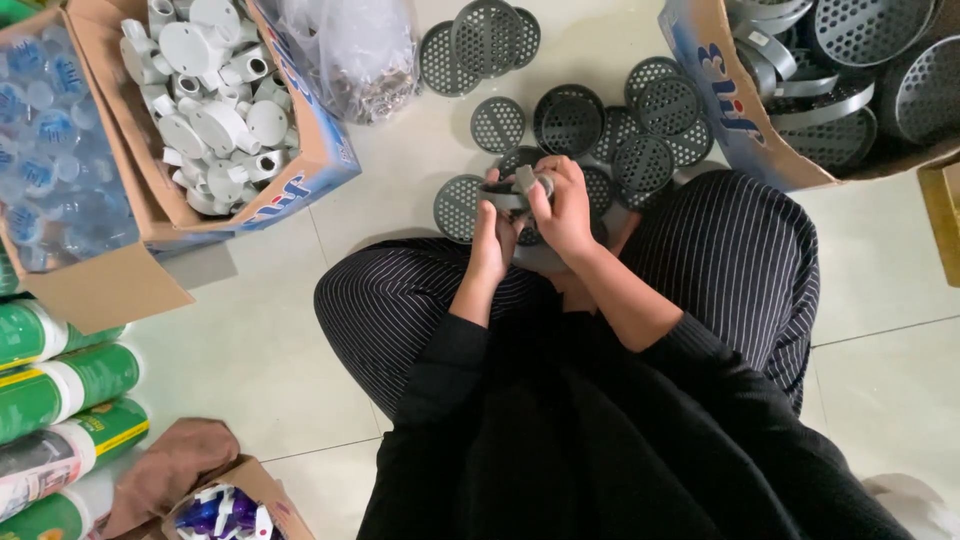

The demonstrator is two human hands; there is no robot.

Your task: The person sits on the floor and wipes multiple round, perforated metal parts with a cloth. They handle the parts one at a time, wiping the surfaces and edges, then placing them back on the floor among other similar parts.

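Our black-sleeved arms and striped trousers fill the near view as we sit on the tiled floor (250, 350). Ahead lies a scatter of grey perforated discs (640, 130). Our left hand (492, 238) and right hand (565, 210) clamp fingers around a grey ring part (508, 190), held above our knees. It could slip if our grip loosens. Our hands hide its shape.
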